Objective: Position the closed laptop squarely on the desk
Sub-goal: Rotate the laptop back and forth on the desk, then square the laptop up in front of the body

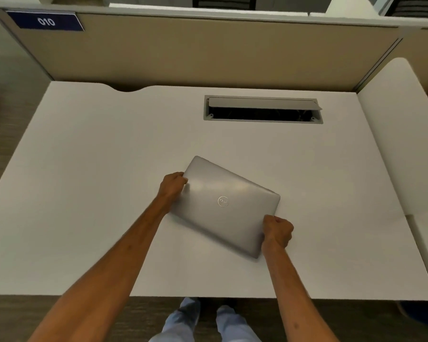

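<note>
A closed silver laptop (224, 206) with a round logo on its lid lies on the white desk (97, 193), near the middle and close to the front. It sits skewed, turned clockwise relative to the desk edges. My left hand (172, 185) grips its left short edge near the far corner. My right hand (278, 230) grips its right short edge near the front corner. Whether the laptop rests flat or is slightly lifted cannot be told.
A grey cable hatch (262, 109) with its flap open is set into the desk behind the laptop. A beige partition (208, 53) with a blue "010" label (46, 21) stands at the back. A neighbouring white desk (405, 144) adjoins on the right.
</note>
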`<state>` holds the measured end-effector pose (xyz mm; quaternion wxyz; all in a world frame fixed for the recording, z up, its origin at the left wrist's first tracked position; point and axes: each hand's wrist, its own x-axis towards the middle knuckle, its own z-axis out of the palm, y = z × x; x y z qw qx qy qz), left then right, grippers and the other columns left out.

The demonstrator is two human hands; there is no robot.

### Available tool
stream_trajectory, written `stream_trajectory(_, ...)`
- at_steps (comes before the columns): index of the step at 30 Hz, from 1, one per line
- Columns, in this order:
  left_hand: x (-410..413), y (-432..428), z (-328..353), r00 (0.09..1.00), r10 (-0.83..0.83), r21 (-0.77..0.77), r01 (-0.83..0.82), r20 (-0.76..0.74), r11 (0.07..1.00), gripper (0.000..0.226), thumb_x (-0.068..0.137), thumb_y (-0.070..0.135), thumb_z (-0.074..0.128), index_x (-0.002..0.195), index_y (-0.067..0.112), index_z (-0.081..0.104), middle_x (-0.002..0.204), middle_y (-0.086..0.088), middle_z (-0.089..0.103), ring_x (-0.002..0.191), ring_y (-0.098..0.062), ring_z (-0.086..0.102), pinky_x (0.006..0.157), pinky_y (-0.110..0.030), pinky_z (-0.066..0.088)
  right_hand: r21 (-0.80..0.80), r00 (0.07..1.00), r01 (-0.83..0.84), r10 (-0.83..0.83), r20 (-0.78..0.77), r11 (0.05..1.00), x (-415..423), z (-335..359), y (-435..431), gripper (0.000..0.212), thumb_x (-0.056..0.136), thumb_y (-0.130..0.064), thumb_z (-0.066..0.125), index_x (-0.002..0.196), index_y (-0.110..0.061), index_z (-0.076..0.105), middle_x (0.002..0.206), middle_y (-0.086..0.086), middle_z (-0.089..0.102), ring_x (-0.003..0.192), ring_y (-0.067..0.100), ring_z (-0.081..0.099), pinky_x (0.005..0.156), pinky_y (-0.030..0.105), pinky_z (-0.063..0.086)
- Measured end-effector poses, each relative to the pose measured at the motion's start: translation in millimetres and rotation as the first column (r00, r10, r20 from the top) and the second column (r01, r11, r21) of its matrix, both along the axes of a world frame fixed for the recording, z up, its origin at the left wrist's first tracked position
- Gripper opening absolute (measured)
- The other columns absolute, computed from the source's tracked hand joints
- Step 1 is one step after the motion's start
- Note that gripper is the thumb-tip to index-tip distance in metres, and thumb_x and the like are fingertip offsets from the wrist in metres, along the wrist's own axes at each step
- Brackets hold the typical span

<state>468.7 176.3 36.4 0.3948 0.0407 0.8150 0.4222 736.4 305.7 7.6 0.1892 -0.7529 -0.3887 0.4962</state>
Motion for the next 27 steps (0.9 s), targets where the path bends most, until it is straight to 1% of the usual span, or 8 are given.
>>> stream_trajectory(4, 12, -16, -2, 0.998, 0.056, -0.002, -0.056, 0.017, 0.998, 0.030, 0.095, 0.018, 0.058, 0.117, 0.005, 0.075, 0.105, -0.006, 0.069, 0.096, -0.026, 0.058, 0.083, -0.035, 0.041, 0.004, 0.996, -0.077, 0.077, 0.041, 0.997, 0, 4, 18, 0.025, 0.088, -0.011, 0.073, 0.066, -0.019, 0.065, 0.081, 0.011, 0.071, 0.076, 0.031, 0.063, 0.086, 0.043, 0.060)
stream_trajectory(6, 21, -25, -4, 0.995, 0.094, 0.006, -0.095, 0.039, 0.995, 0.030, 0.094, 0.021, 0.059, 0.115, 0.006, 0.075, 0.105, -0.007, 0.071, 0.095, -0.026, 0.059, 0.082, -0.035, 0.041, -0.002, 0.989, -0.129, 0.129, 0.071, 0.992, -1, 9, 23, 0.008, 0.087, -0.009, 0.072, 0.081, -0.004, 0.074, 0.097, 0.024, 0.078, 0.082, 0.041, 0.071, 0.091, 0.050, 0.063)
stream_trajectory(10, 40, -40, -10, 0.980, 0.169, 0.014, -0.172, 0.102, 0.985, 0.032, 0.093, 0.024, 0.059, 0.111, 0.001, 0.072, 0.108, -0.013, 0.071, 0.097, -0.029, 0.058, 0.085, -0.040, 0.039, -0.011, 0.965, -0.229, 0.228, 0.127, 0.973, 1, 13, 36, 0.032, 0.086, -0.006, 0.071, 0.110, 0.015, 0.072, 0.117, 0.032, 0.073, 0.111, 0.049, 0.071, 0.095, 0.058, 0.060)
stream_trajectory(12, 49, -45, -11, 0.974, 0.191, 0.015, -0.194, 0.119, 0.981, 0.018, 0.094, 0.022, 0.059, 0.099, 0.008, 0.068, 0.100, -0.010, 0.064, 0.094, -0.027, 0.053, 0.084, -0.040, 0.034, -0.014, 0.953, -0.270, 0.270, 0.137, 0.963, 0, 15, 40, 0.031, 0.084, -0.005, 0.070, 0.109, 0.014, 0.073, 0.117, 0.031, 0.075, 0.112, 0.048, 0.071, 0.093, 0.053, 0.062)
stream_trajectory(16, 61, -49, -8, 0.958, 0.241, 0.039, -0.250, 0.155, 0.968, 0.005, 0.097, 0.021, 0.059, 0.101, 0.019, 0.063, 0.103, -0.006, 0.060, 0.096, -0.026, 0.050, 0.086, -0.041, 0.036, -0.023, 0.939, -0.311, 0.310, 0.150, 0.950, 1, 16, 47, 0.029, 0.083, -0.004, 0.068, 0.106, 0.014, 0.071, 0.115, 0.028, 0.075, 0.111, 0.045, 0.072, 0.078, 0.036, 0.056)
stream_trajectory(19, 65, -50, -6, 0.952, 0.258, 0.052, -0.270, 0.163, 0.962, 0.003, 0.098, 0.020, 0.059, 0.102, 0.020, 0.059, 0.099, -0.003, 0.057, 0.097, -0.025, 0.048, 0.087, -0.041, 0.037, -0.023, 0.932, -0.331, 0.331, 0.151, 0.943, 0, 17, 51, 0.028, 0.084, -0.005, 0.066, 0.104, 0.013, 0.072, 0.109, 0.027, 0.077, 0.088, 0.039, 0.073, 0.075, 0.033, 0.050)
stream_trajectory(24, 72, -50, -4, 0.938, 0.293, 0.067, -0.309, 0.184, 0.949, 0.013, 0.099, 0.017, 0.057, 0.089, 0.024, 0.054, 0.088, 0.001, 0.055, 0.097, -0.024, 0.046, 0.087, -0.041, 0.036, 0.006, 0.919, -0.368, 0.362, 0.155, 0.930, -3, 14, 58, 0.028, 0.087, -0.004, 0.066, 0.108, 0.011, 0.075, 0.112, 0.027, 0.077, 0.109, 0.043, 0.074, 0.079, 0.035, 0.056)
stream_trajectory(27, 74, -50, -5, 0.931, 0.306, 0.059, -0.323, 0.196, 0.944, 0.023, 0.100, 0.017, 0.057, 0.079, 0.028, 0.052, 0.085, 0.004, 0.055, 0.094, -0.024, 0.047, 0.087, -0.041, 0.037, 0.020, 0.914, -0.379, 0.371, 0.164, 0.925, -4, 12, 61, 0.027, 0.087, -0.004, 0.066, 0.105, 0.013, 0.075, 0.104, 0.028, 0.077, 0.101, 0.044, 0.075, 0.085, 0.043, 0.063)
